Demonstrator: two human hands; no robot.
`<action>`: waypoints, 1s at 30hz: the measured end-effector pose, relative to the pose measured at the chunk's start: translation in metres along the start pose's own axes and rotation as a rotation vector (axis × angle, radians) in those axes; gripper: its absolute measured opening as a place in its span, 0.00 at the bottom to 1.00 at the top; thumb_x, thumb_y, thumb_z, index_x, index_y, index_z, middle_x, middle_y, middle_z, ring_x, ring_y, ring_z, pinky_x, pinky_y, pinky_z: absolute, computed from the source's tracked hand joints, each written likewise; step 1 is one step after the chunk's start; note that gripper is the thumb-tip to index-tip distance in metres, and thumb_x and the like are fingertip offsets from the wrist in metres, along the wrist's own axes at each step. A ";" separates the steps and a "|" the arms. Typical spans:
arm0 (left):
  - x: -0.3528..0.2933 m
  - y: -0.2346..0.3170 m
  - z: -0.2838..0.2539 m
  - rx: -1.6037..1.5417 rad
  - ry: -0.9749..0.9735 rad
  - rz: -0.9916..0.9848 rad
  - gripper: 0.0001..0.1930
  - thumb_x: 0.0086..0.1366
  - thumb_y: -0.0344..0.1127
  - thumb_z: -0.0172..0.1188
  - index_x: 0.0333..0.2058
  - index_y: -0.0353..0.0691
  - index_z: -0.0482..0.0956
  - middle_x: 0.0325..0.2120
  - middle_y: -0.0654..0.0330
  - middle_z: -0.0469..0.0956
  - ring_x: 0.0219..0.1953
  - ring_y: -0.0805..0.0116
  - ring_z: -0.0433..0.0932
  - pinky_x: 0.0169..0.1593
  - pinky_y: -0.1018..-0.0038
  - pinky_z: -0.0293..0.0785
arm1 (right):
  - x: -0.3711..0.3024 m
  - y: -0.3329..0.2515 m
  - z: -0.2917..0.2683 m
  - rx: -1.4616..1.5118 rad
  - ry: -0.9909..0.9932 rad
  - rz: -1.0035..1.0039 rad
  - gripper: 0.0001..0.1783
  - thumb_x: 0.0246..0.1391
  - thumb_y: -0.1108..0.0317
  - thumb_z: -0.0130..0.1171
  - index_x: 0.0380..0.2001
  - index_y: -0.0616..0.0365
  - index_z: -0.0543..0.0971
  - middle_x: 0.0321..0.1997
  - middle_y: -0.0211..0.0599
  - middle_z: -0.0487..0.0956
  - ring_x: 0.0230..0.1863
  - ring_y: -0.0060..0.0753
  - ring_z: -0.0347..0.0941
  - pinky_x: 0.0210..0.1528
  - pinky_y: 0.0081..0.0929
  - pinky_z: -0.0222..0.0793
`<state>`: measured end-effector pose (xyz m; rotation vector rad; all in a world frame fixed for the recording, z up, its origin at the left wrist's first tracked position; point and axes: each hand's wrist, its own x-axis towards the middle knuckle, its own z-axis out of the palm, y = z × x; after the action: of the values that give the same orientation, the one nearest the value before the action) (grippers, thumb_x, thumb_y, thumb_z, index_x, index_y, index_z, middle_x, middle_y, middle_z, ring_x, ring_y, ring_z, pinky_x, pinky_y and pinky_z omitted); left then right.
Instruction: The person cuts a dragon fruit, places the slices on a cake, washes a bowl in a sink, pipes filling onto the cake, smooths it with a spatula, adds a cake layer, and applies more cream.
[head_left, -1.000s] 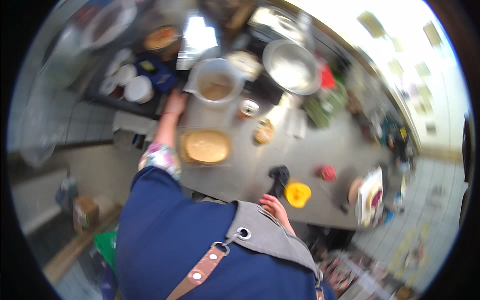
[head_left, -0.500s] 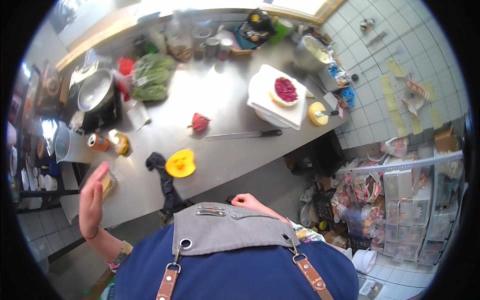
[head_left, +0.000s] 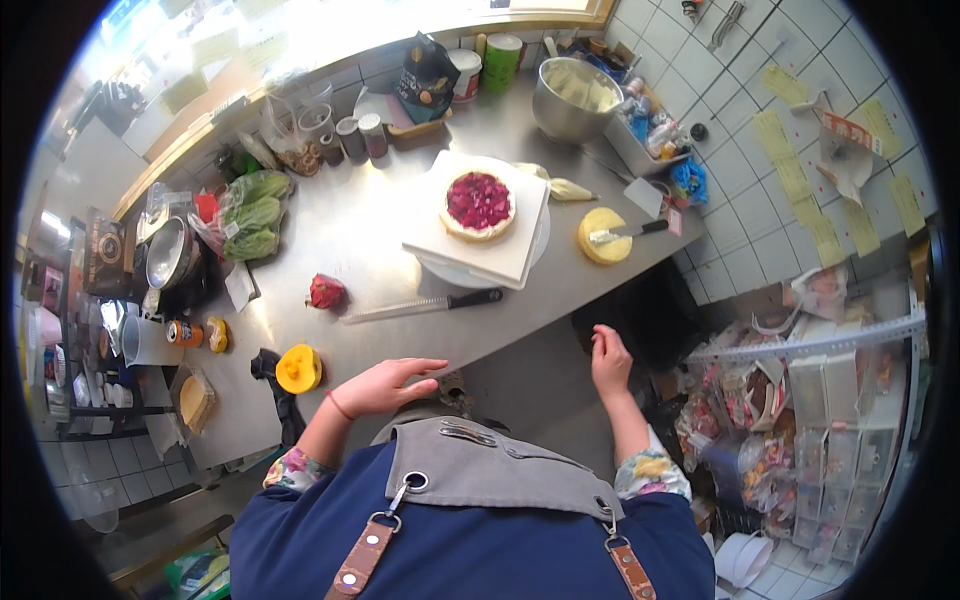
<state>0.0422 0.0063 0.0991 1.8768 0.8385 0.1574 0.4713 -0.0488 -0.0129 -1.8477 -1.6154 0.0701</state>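
Beyond your fingers, the long serrated knife with a black handle (head_left: 420, 305) is lying flat on the stainless steel surface (head_left: 370, 235), now squarely ahead since you have been turning from the far-left end of it. Your left hand (head_left: 385, 385) is hovering over the surface's near edge, fingers loosely apart and holding nothing; half a second ago it was raised upright at your side. Your right hand (head_left: 610, 362) is hanging off the edge, fingers slightly curled and empty. Past the knife, the round cake topped with red fruit (head_left: 478, 203) is sitting on a white square board (head_left: 440, 245); a yellow round lid (head_left: 298, 368) is lying just left of your left fingers.
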 end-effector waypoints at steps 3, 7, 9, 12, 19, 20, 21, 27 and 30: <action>0.050 -0.062 0.013 -0.005 0.019 -0.087 0.22 0.74 0.46 0.52 0.59 0.39 0.73 0.53 0.55 0.78 0.53 0.61 0.77 0.57 0.67 0.73 | 0.086 0.051 0.006 -0.159 0.106 -0.400 0.14 0.58 0.75 0.55 0.48 0.54 0.73 0.49 0.41 0.79 0.43 0.45 0.80 0.40 0.38 0.78; 0.124 -0.087 0.034 -0.866 0.132 -0.348 0.28 0.75 0.46 0.51 0.67 0.40 0.60 0.59 0.59 0.73 0.55 0.71 0.74 0.58 0.72 0.70 | 0.187 0.113 0.009 -0.524 -0.151 -0.572 0.19 0.54 0.78 0.54 0.49 0.55 0.68 0.56 0.40 0.74 0.47 0.47 0.78 0.42 0.37 0.78; 0.151 -0.087 0.046 -0.948 0.230 -0.363 0.29 0.75 0.46 0.51 0.68 0.41 0.58 0.60 0.59 0.72 0.57 0.70 0.73 0.60 0.71 0.68 | 0.239 0.112 0.023 -0.489 -0.156 -0.647 0.18 0.54 0.76 0.54 0.49 0.55 0.69 0.56 0.39 0.74 0.48 0.44 0.77 0.45 0.36 0.76; 0.172 -0.065 0.044 -1.111 0.327 -0.379 0.24 0.74 0.44 0.52 0.62 0.39 0.63 0.59 0.58 0.72 0.58 0.68 0.73 0.61 0.69 0.68 | 0.292 0.091 0.070 -0.460 -0.289 -0.621 0.19 0.55 0.68 0.57 0.50 0.56 0.70 0.57 0.38 0.74 0.51 0.41 0.74 0.53 0.36 0.72; 0.206 -0.054 0.082 -1.430 0.840 -0.465 0.19 0.72 0.34 0.49 0.59 0.38 0.67 0.53 0.57 0.75 0.53 0.67 0.77 0.54 0.71 0.73 | 0.390 0.059 0.199 -0.497 -0.780 -0.280 0.35 0.48 0.53 0.66 0.55 0.60 0.69 0.57 0.51 0.76 0.60 0.54 0.71 0.63 0.45 0.65; 0.207 -0.044 0.077 -1.420 0.924 -0.485 0.19 0.72 0.34 0.49 0.59 0.38 0.67 0.52 0.58 0.75 0.53 0.68 0.77 0.53 0.71 0.73 | 0.395 0.073 0.215 -0.447 -0.792 -0.250 0.34 0.48 0.56 0.65 0.56 0.60 0.67 0.52 0.54 0.79 0.56 0.54 0.75 0.58 0.46 0.70; 0.213 -0.024 0.076 -1.474 1.054 -0.505 0.20 0.72 0.36 0.49 0.60 0.39 0.67 0.51 0.59 0.76 0.51 0.69 0.78 0.51 0.73 0.74 | 0.399 0.077 0.230 -0.410 -0.815 -0.215 0.33 0.49 0.56 0.64 0.55 0.60 0.69 0.51 0.53 0.80 0.54 0.54 0.77 0.57 0.46 0.71; 0.235 -0.002 0.104 -1.491 1.402 -0.456 0.22 0.72 0.39 0.51 0.62 0.40 0.66 0.52 0.61 0.76 0.52 0.68 0.77 0.52 0.72 0.74 | 0.423 0.103 0.233 -0.204 -0.896 -0.187 0.18 0.54 0.59 0.57 0.44 0.57 0.79 0.46 0.53 0.82 0.49 0.58 0.79 0.53 0.51 0.74; 0.238 -0.011 0.110 -1.524 1.454 -0.418 0.21 0.72 0.39 0.50 0.61 0.41 0.67 0.51 0.63 0.77 0.52 0.71 0.76 0.52 0.74 0.73 | 0.461 0.097 0.167 0.009 -0.771 -0.339 0.13 0.56 0.65 0.54 0.41 0.61 0.77 0.43 0.59 0.80 0.48 0.62 0.77 0.48 0.54 0.72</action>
<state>0.2658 0.0716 -0.0218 -0.1117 1.3458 1.4897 0.5848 0.4374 -0.0163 -1.5922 -2.4129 0.7078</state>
